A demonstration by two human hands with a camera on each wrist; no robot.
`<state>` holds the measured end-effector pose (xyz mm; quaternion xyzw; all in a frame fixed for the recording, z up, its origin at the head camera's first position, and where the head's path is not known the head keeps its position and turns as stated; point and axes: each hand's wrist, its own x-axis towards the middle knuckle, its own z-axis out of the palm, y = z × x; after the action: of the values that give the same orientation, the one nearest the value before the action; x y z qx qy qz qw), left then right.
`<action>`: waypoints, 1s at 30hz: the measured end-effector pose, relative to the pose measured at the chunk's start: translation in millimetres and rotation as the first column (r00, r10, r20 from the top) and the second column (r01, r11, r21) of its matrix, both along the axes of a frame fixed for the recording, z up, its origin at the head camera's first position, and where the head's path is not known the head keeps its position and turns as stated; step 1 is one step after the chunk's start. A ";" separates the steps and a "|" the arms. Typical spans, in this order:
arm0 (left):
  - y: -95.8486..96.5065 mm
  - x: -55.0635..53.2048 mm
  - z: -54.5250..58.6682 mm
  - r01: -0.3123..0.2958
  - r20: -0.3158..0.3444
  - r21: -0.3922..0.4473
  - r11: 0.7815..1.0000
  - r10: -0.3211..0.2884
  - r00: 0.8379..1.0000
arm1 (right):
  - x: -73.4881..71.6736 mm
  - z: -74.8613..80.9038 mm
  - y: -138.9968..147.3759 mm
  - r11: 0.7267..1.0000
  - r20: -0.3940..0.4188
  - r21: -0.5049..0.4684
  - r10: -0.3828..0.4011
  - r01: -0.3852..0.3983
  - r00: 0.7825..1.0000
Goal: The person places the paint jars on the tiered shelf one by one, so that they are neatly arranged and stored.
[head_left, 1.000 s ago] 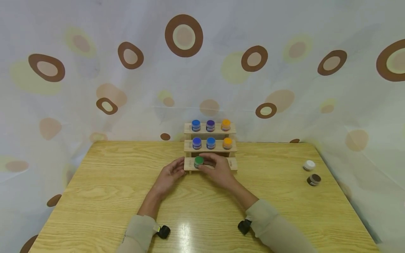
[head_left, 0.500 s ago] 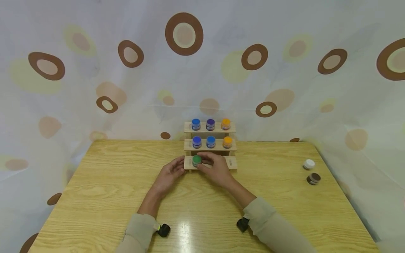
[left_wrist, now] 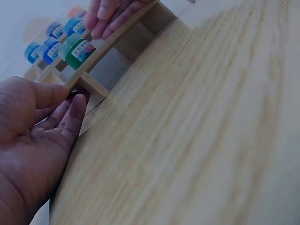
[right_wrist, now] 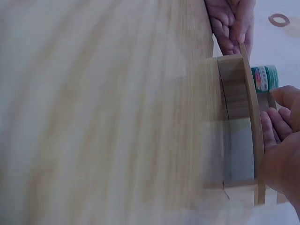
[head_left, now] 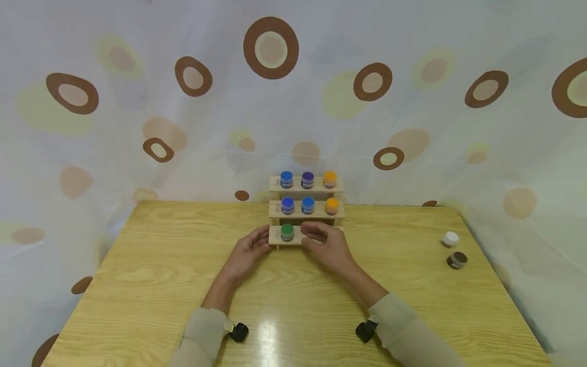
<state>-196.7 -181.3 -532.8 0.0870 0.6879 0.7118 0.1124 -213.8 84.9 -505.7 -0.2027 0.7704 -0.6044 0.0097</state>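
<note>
A three-tier wooden rack (head_left: 273,235) stands at the back of the table. On its lowest step, toward the left, sits a small paint jar with a green lid (head_left: 287,232), upright. My left hand (head_left: 246,256) holds the left end of that step; the left wrist view has the thumb at the board's edge and fingers curled beneath it. Over the same step, just right of the green jar, my right hand (head_left: 330,250) is apart from it, fingers loosely bent and holding nothing.
Blue, purple and orange paint jars stand on the middle and top steps, including an orange one (head_left: 332,206). At the table's right side are a white-lidded jar (head_left: 450,238) and a dark brown jar (head_left: 457,260). A patterned curtain (head_left: 206,122) hangs behind.
My right hand slid the green jar a little left along the lowest step, then let go and drew back to the right. My left hand stayed at the rack's end.
</note>
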 end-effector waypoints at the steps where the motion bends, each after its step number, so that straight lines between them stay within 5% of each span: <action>1: -0.5 -0.3 0.1 0.002 -0.005 -0.006 1.000 -0.002 1.000 | 0.6 0.9 3.8 1.000 0.016 -0.009 -0.006 0.007 1.000; 21: -3.9 3.6 0.3 -0.019 0.026 0.019 1.000 0.018 1.000 | 12.1 1.9 65.4 0.989 0.094 -0.092 -0.107 0.116 0.990; 30: 1.8 0.8 0.8 -0.001 0.018 0.016 1.000 0.001 1.000 | 22.5 1.2 108.6 0.969 0.152 -0.088 -0.214 0.229 0.965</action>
<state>-195.9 -179.5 -532.0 0.0813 0.6813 0.7179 0.1176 -191.3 193.5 -504.5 -0.0720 0.7530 -0.6540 -0.0140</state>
